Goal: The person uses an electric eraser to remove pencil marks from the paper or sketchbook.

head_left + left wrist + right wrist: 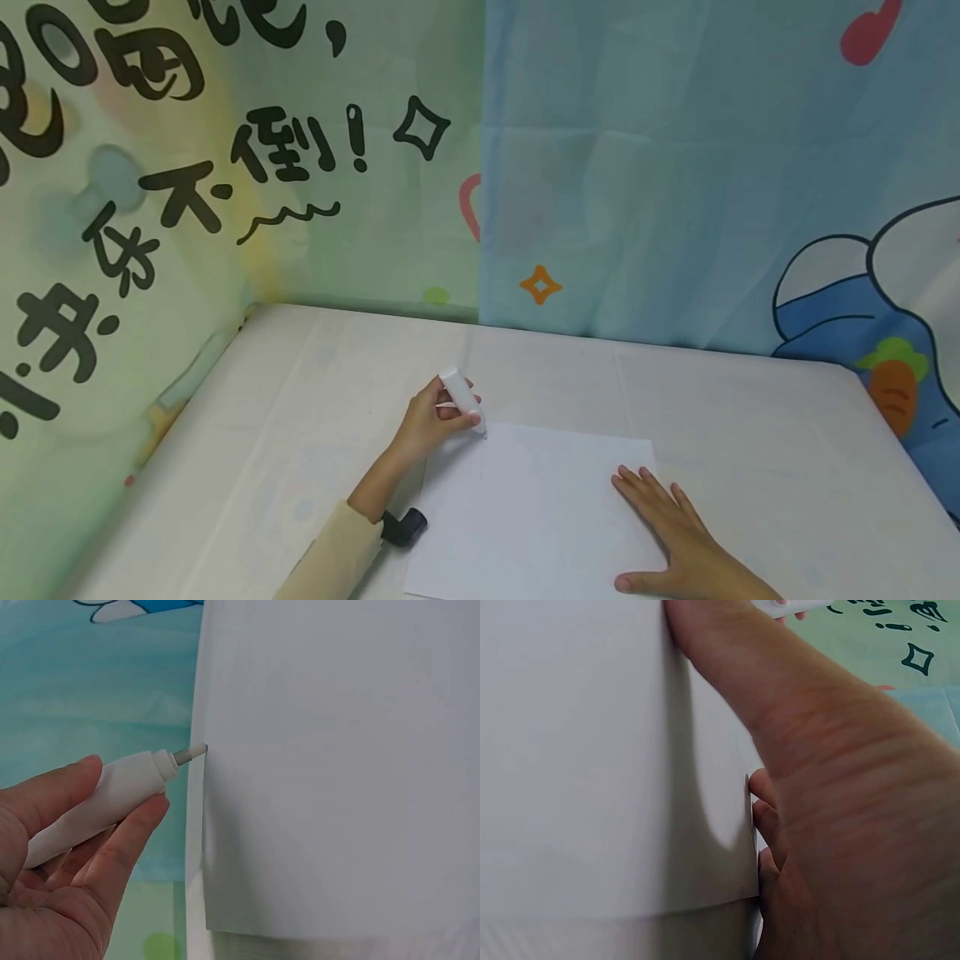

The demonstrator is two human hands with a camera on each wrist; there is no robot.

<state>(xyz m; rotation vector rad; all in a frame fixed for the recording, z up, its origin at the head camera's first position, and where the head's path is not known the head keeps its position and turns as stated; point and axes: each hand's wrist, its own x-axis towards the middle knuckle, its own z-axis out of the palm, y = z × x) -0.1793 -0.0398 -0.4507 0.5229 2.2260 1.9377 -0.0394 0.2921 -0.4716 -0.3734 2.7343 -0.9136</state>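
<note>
Pen-like tool (126,784) between left fingers (126,847)

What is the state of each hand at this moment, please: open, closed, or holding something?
Left hand: holding a white pen-like tool.
Right hand: open and spread, at the right edge of the paper.

The pen (129,786) is white and grey, the paper (540,508) white, the sleeve (330,554) cream, the wrist camera (407,528) black; the backdrop (630,183) is yellow, green and blue, lettered in black.
</note>
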